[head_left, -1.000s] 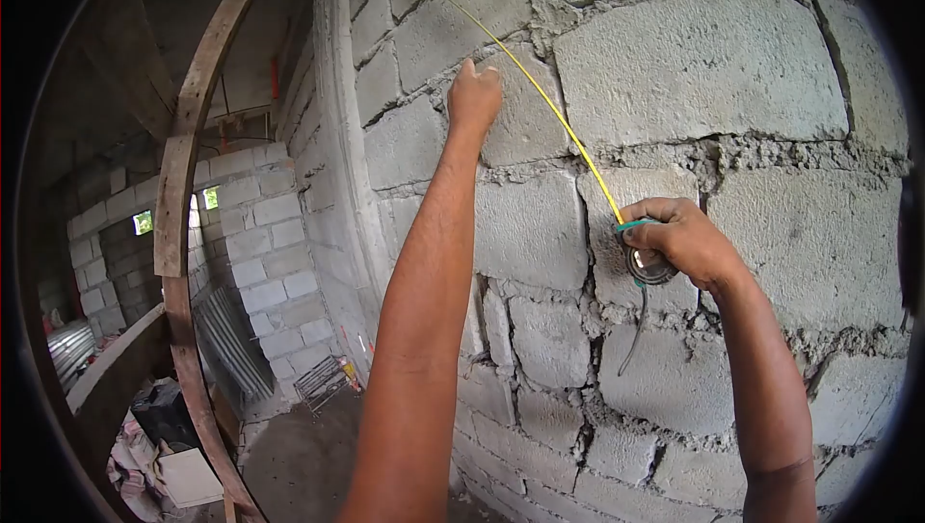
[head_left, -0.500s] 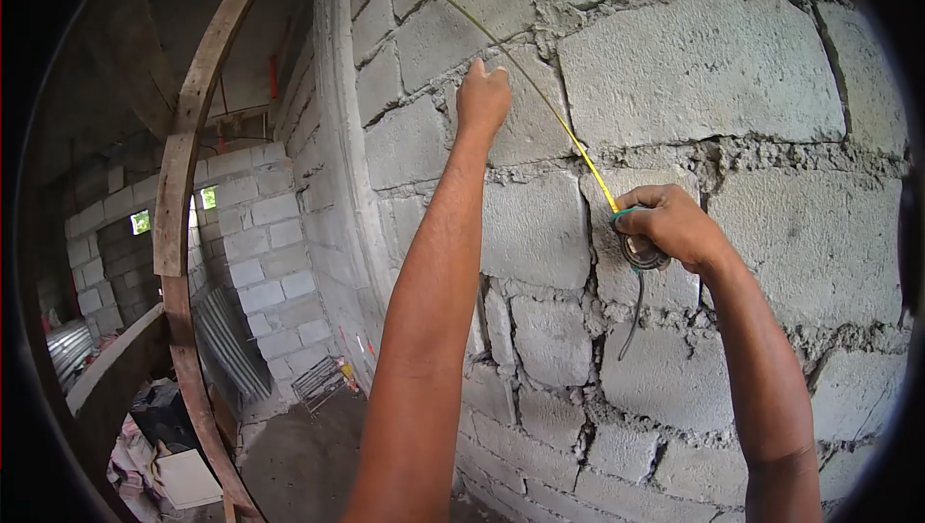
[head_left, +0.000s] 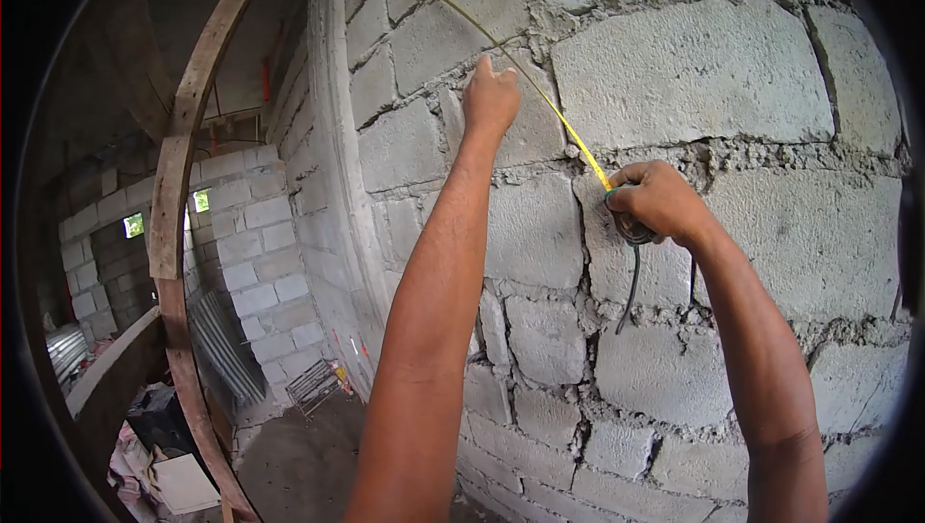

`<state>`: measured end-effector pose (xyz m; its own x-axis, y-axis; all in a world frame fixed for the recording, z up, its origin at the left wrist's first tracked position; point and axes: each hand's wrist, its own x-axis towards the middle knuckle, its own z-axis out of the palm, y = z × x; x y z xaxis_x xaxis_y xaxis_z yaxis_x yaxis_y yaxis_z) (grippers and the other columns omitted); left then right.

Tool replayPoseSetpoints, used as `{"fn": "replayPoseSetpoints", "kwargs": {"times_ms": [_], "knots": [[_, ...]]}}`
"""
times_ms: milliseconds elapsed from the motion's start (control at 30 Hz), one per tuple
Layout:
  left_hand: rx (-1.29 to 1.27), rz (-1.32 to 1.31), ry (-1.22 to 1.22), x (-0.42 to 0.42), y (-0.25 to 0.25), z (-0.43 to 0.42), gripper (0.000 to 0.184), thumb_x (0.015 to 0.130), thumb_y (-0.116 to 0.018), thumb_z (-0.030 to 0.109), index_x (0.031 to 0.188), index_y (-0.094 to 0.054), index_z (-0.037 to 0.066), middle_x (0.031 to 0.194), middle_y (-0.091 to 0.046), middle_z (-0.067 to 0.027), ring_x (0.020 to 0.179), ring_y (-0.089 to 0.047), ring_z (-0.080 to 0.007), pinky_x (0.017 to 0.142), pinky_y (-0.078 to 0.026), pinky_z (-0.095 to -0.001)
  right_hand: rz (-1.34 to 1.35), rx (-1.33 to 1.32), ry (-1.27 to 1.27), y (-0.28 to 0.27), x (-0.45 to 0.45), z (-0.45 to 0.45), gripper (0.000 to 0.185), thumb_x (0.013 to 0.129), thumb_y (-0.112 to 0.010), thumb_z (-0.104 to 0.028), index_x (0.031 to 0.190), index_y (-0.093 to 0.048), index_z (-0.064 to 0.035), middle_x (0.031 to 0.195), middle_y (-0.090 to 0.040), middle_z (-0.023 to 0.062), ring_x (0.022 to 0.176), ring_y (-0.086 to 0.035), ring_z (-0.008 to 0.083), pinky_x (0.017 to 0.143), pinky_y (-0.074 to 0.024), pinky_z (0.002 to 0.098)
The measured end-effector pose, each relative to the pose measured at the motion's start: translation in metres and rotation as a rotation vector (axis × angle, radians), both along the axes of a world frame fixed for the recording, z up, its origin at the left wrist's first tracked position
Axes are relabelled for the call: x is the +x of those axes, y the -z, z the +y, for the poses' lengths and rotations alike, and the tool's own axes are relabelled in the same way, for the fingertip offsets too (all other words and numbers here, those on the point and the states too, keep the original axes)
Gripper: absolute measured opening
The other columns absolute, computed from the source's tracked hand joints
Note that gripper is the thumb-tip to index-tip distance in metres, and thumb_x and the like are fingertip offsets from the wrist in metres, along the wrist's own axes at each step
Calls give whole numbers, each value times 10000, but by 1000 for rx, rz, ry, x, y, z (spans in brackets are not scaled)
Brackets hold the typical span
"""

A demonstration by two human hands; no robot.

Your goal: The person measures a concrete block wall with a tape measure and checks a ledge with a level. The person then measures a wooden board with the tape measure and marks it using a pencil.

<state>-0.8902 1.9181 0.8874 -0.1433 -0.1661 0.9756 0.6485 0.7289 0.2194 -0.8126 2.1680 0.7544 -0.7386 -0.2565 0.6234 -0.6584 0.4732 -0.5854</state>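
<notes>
My right hand [head_left: 657, 201] is wrapped round a dark tape measure [head_left: 632, 228] with a green edge, in front of the grey block wall [head_left: 694, 70]. A black strap [head_left: 631, 290] hangs below the case. From it the yellow blade [head_left: 554, 107] runs up and to the left in an arc, out past the top of the view. My left hand [head_left: 491, 99] is raised at the wall, just below and left of the blade, with its fingers curled; what they hold, if anything, is hidden.
A wooden post [head_left: 183, 167] stands at the left. Behind it are a lower block wall [head_left: 260, 253], corrugated sheets [head_left: 226, 345] and a metal rack [head_left: 313, 384] on the floor. A black box [head_left: 162, 419] and a pale board [head_left: 185, 483] lie at lower left.
My right hand has moved up and slightly left with the tape measure. My left hand has shifted a little to the right. The view has turned slightly.
</notes>
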Motion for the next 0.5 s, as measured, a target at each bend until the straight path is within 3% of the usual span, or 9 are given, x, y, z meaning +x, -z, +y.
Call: {"fn": "replayPoseSetpoints", "kwargs": {"times_ms": [100, 167, 333, 500], "knots": [[-15, -15, 8, 5, -3, 5, 625, 907, -558, 282, 1388, -448, -102, 1217, -618, -333, 1180, -583, -465, 1032, -434, -473, 73, 46, 109, -8, 0, 10, 345, 771, -677, -212, 1023, -727, 18, 706, -681, 74, 573, -626, 153, 535, -512, 307], [-26, -16, 6, 9, -5, 9, 621, 911, -555, 282, 1391, -448, -98, 1216, -622, -328, 1183, -583, -461, 1034, -432, -474, 186, 50, 131, -17, -1, 20, 332, 752, -625, -200, 986, -746, 2, 677, -682, 148, 516, -642, 219, 469, -517, 348], [-53, 20, -9, 8, -20, 20, 583, 939, -525, 280, 1398, -458, -74, 1276, -585, -340, 1207, -566, -463, 1049, -417, -475, 190, 52, 171, -44, 25, 45, 395, 731, -640, -191, 1045, -720, 35, 775, -695, 141, 606, -661, 211, 479, -551, 361], [-96, 72, -100, 34, -30, 58, 574, 969, -476, 278, 1431, -422, -59, 1331, -542, -342, 1245, -530, -471, 1065, -404, -478, 242, 100, 259, -63, 46, 59, 407, 715, -640, -194, 1040, -726, 36, 778, -695, 150, 598, -661, 228, 467, -543, 364]]}}
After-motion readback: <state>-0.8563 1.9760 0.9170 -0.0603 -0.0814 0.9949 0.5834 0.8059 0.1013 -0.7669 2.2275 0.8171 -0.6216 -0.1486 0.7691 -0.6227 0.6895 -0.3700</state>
